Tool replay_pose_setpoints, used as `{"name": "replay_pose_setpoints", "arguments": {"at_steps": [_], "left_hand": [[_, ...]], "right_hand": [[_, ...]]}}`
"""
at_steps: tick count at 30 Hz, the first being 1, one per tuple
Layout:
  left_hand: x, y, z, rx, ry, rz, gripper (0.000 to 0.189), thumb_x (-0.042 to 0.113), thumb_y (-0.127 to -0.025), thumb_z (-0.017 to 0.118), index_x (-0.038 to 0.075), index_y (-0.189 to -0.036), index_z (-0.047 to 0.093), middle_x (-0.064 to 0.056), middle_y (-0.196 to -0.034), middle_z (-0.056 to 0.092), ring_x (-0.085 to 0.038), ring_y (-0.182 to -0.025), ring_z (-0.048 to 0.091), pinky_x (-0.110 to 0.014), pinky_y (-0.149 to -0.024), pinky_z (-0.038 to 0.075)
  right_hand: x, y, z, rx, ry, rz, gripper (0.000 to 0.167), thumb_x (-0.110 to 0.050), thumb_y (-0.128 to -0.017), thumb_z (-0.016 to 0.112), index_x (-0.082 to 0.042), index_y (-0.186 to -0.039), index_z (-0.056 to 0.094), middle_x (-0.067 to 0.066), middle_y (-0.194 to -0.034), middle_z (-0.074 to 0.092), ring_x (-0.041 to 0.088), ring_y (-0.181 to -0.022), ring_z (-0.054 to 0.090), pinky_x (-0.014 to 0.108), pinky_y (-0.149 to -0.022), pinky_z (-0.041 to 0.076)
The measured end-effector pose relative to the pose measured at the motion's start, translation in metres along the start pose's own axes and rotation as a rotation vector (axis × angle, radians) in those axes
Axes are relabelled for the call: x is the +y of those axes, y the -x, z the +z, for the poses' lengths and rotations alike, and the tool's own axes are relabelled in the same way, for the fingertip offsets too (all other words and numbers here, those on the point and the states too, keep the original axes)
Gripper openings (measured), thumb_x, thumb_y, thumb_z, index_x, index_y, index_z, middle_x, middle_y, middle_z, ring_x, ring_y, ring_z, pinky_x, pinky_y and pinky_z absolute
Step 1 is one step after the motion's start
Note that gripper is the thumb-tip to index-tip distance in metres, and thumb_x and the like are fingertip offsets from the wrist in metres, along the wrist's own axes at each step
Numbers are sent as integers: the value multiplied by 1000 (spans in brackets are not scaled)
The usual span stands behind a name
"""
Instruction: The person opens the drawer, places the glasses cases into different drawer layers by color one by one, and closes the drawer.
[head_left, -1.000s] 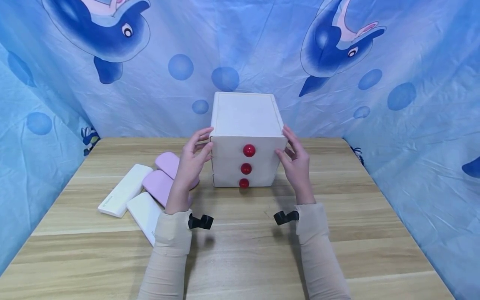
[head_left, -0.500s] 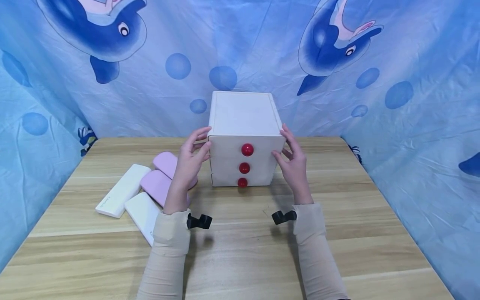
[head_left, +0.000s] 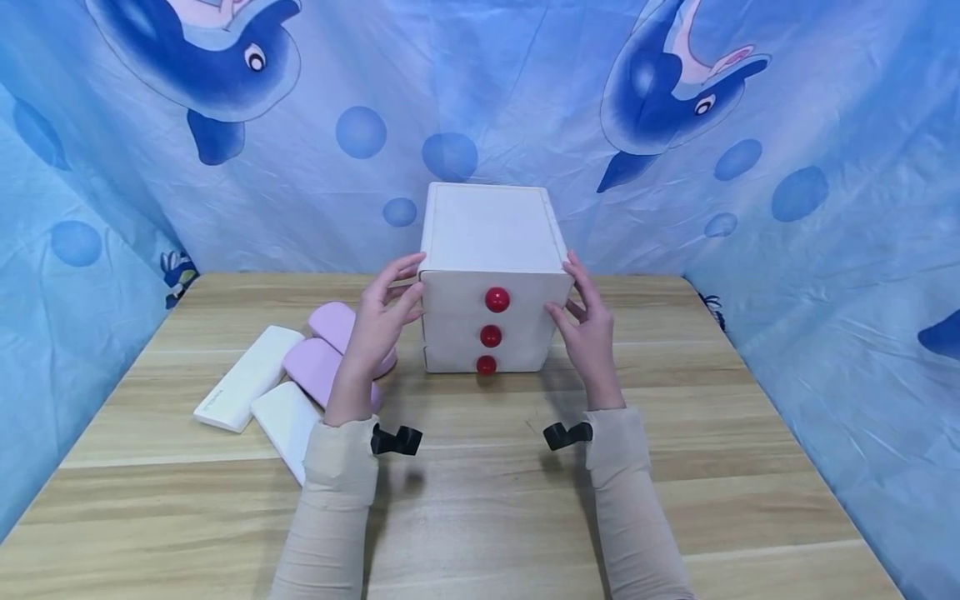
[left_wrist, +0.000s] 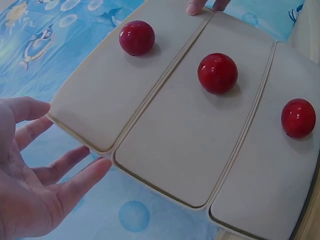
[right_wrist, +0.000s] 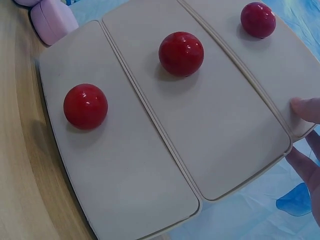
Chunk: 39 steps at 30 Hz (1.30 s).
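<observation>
A white drawer cabinet [head_left: 495, 229] with three drawers stands at the table's back, each drawer having a round red knob [head_left: 497, 299]. All drawers look closed. My left hand [head_left: 377, 327] touches its upper left side with spread, fairly straight fingers; in the left wrist view the fingertips [left_wrist: 102, 165] meet the edge of the cabinet front. Opposite it, my right hand [head_left: 591, 332] rests on the upper right corner. Its thumb [right_wrist: 305, 109] lies on the top drawer's face, and the other fingers are partly hidden along the side.
Left of the cabinet lie a long white box [head_left: 251, 377], a second white box [head_left: 287, 423] partly behind the left arm, and lavender rounded cases [head_left: 315, 367], partly covered by the left hand. A blue curtain [head_left: 510, 92] with dolphins hangs right behind the wooden table [head_left: 480, 500].
The head view shifts slightly. Both hands stay at the cabinet's sides, with the right thumb a little further left on the front. The cabinet and its drawers show no clear movement.
</observation>
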<state>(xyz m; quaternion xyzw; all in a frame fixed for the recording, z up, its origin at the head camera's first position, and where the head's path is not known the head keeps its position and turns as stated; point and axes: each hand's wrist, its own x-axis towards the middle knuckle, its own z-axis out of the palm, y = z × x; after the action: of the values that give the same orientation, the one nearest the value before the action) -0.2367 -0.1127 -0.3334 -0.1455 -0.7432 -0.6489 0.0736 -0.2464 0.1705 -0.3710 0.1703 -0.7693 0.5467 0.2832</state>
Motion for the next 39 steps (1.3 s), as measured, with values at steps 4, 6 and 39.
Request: {"name": "replay_pose_setpoints", "arguments": {"at_steps": [4, 6, 39], "left_hand": [[1, 2, -1, -15, -9, 8, 44, 24, -101, 52, 20, -144, 46, -13, -145, 42, -34, -125, 50, -53, -94, 53], [1, 3, -2, -19, -19, 12, 45, 23, -101, 52, 20, -145, 45, -13, -145, 40, -35, -125, 50, -55, -94, 52], [-24, 40, -6, -298, 22, -192, 38, 22, -100, 53, 0, -130, 54, -20, -132, 57, -37, -120, 54, -49, -96, 53]], "right_hand": [[0, 1, 0, 0, -1, 9, 60, -7, -87, 70, -15, -142, 48, -12, -154, 37, 17, -138, 44, 45, -101, 50], [1, 1, 0, 0, -7, 17, 59, -8, -87, 70, -15, -142, 48, -12, -154, 37, 17, -138, 44, 45, -102, 49], [-7, -2, -1, -7, -97, 93, 55, -1, -88, 67, -7, -139, 49, -5, -156, 37, 20, -140, 41, 48, -105, 46]]}}
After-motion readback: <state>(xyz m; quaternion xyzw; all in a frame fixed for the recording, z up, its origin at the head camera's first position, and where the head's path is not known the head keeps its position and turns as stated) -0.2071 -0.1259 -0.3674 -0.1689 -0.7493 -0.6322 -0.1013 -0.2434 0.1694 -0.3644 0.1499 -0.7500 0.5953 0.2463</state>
